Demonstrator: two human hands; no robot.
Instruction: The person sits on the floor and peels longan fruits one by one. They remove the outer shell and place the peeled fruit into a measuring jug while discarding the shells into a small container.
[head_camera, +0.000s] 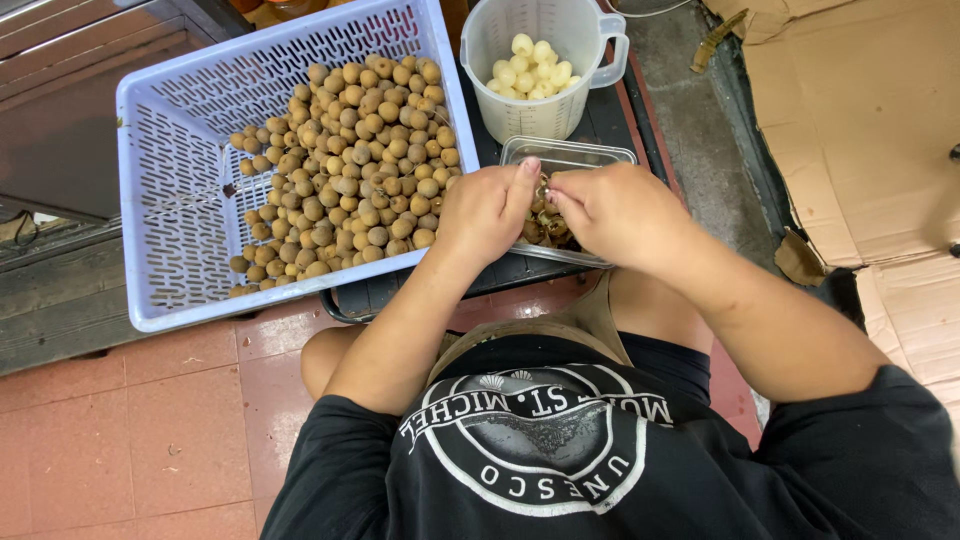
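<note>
Your black short-sleeved shirt (560, 450) with its round white print fills the bottom of the view, and your two bare forearms reach forward from it. Your left hand (487, 208) and your right hand (618, 210) meet fingertip to fingertip over a shallow clear plastic tray (570, 155), and both grips are pinched together on one small brown round fruit (543, 190) held between them just above the tray. Brown peel scraps (545, 228) lie in the tray under your hands, partly hidden by your fingers. Just left of your left hand stands a pale blue slotted plastic crate (180, 200), tilted slightly, with a heap of unpeeled brown round fruits (350, 160) piled toward its right side. Beyond the tray, touching or nearly touching its far edge, stands a white translucent plastic measuring jug (540, 110) with a handle on its right, and peeled whitish fruits (530, 70) lie in it. Tray and jug rest on a dark low worktop (610, 115). Flattened brown cardboard (870, 130) lies on the right, and reddish floor tiles (150, 420) show at lower left.
</note>
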